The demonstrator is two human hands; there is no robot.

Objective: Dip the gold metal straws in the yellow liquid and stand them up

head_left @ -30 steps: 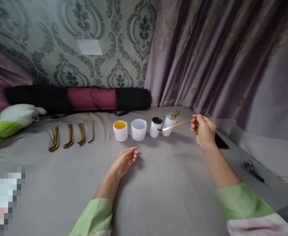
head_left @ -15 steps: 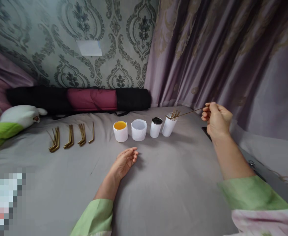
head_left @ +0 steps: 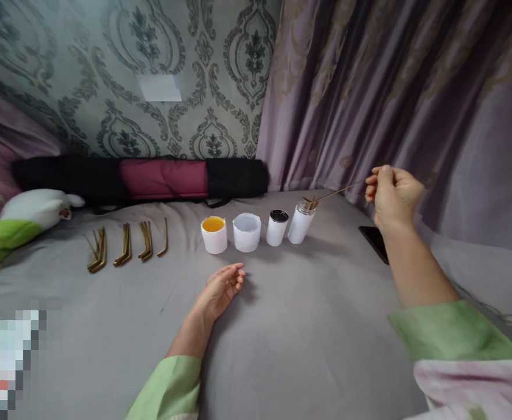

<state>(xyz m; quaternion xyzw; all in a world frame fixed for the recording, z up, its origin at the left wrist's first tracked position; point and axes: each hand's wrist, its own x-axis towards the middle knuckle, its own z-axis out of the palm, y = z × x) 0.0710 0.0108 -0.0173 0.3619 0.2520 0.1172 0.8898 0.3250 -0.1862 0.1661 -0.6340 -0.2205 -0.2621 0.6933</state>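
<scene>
My right hand (head_left: 393, 195) is raised at the right, its fingers pinched on the end of a thin gold bent straw (head_left: 339, 191). The straw slants down leftward, its bent end at the mouth of a tall white container (head_left: 301, 226), which leans to the right and holds several gold straws (head_left: 311, 203). Beside it is a narrower white cup with a dark inside (head_left: 276, 231). Further left stand a wide white cup with a pale inside (head_left: 246, 235) and a white cup with a yellow inside (head_left: 214, 238). My left hand (head_left: 225, 289) rests on the sheet before them, fingers loosely extended, holding nothing.
Three bundles of gold bent straws (head_left: 122, 245) and a single straw (head_left: 164, 238) lie at the left. A black and maroon roll (head_left: 164, 178) lies along the wall. A plush toy (head_left: 28, 213) is at the far left, a dark phone (head_left: 375, 242) under my right forearm.
My right hand has moved up and to the right, drawing the straw further along the container's mouth. The phone shows more. My left hand has stayed put.
</scene>
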